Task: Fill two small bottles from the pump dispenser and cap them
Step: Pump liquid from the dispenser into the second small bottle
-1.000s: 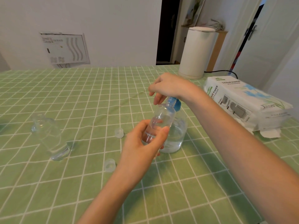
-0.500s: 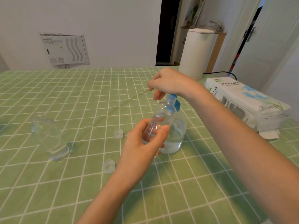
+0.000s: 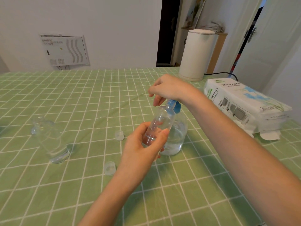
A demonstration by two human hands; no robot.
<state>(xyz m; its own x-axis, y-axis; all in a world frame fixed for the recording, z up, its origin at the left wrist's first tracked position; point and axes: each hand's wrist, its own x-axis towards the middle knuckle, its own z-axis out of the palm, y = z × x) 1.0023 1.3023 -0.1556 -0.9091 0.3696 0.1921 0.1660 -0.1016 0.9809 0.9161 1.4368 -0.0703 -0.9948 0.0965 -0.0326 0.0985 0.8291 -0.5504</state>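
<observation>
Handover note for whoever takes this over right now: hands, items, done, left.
Left hand grips the small bottle, tilted, mouth up at the pump dispenser spout; a little liquid inside.
Right hand curls over the dispenser's blue head.
Second bottle stands uncapped at left; fill unclear.
Two caps lie on the tablecloth.
Done: filling begun.
Left: finish filling, cap both.
</observation>
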